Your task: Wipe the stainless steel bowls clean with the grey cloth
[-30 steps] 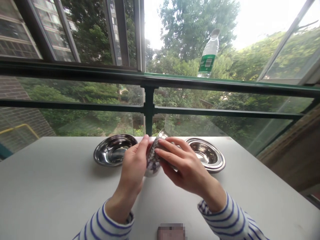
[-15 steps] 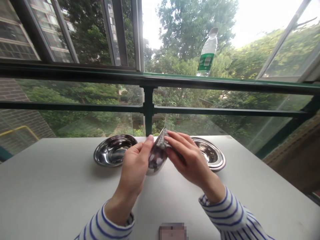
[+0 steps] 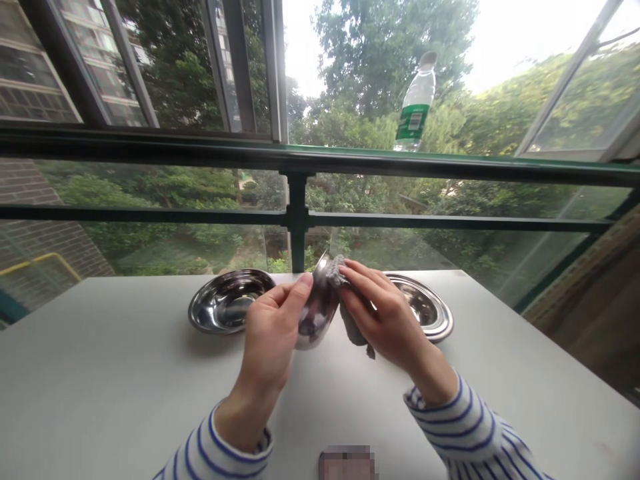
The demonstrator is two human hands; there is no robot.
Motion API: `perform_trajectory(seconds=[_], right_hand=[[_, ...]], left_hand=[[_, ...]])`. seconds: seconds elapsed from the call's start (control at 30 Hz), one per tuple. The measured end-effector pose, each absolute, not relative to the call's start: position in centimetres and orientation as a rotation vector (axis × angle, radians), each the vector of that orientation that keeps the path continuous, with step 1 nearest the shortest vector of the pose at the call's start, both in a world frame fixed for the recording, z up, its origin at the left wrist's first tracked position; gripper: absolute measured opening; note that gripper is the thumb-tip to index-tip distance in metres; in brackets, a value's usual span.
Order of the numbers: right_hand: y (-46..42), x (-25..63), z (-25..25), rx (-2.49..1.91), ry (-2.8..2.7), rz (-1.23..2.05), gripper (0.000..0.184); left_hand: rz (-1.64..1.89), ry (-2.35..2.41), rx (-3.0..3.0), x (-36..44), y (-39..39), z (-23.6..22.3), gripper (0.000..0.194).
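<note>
Tilted on its side above the table, a shiny metal bowl [image 3: 315,319] is gripped at its rim by my left hand [image 3: 273,327], thumb on the near edge. My right hand [image 3: 385,310] is closed around a grey cloth [image 3: 353,323] and presses part of it to the bowl's outer wall near the top. Some of the cloth hangs below my right fingers. Behind my left hand stands another metal bowl [image 3: 210,307], partly covered by the fingers. Beyond my right hand are metal bowls [image 3: 441,320] that look stacked, also partly hidden.
The white table [image 3: 125,373] reaches to a dark green railing [image 3: 450,170] with glass. A plastic bottle with a green label [image 3: 414,113] stands on the railing. A pixelated flat object [image 3: 347,465] lies at the table's near edge.
My right hand has shifted slightly to the right with the cloth, which now shows more beneath the fingers. The bowl has turned a little in my left hand.
</note>
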State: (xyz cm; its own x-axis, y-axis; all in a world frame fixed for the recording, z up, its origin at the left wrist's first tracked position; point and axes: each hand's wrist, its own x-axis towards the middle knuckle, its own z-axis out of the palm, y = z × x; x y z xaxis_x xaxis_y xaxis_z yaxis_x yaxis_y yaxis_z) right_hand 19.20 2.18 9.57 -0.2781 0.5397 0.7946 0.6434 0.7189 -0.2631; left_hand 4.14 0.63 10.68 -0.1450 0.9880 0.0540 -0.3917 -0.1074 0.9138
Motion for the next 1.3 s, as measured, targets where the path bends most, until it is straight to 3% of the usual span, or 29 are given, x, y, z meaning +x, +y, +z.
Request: perform_trajectory(seconds=[0.17, 0.4, 0.7, 0.9, 1.1, 1.3], right_hand=[[1.6, 18.9, 9.9, -0.744, -2.157, -0.208, 0.031], [2.7, 19.8, 9.4, -0.974, -1.963, -0.153, 0.033], [2.0, 18.9, 9.4, -0.733, -2.156, -0.261, 0.034], [3.0, 20.2, 9.3, -0.917, -1.929, -0.107, 0.034], [2.0, 19.8, 10.2, -0.761, -2.088, -0.187, 0.032], [2.3, 19.8, 10.1, -0.9, -1.972, -0.17, 0.033]], left_hand=[[1.592, 0.941, 0.853, 4.0, 0.9, 10.7, 0.023], [1.538, 0.94, 0.905, 4.3, 0.5, 10.8, 0.024], [1.537, 0.887, 0.987, 3.8, 1.0, 10.5, 0.019], [1.419, 0.883, 1.03, 3.8, 0.9, 10.4, 0.019], [1.444, 0.851, 1.028, 3.7, 0.7, 10.6, 0.017], [1.441, 0.875, 1.01, 4.1, 0.4, 10.9, 0.018]])
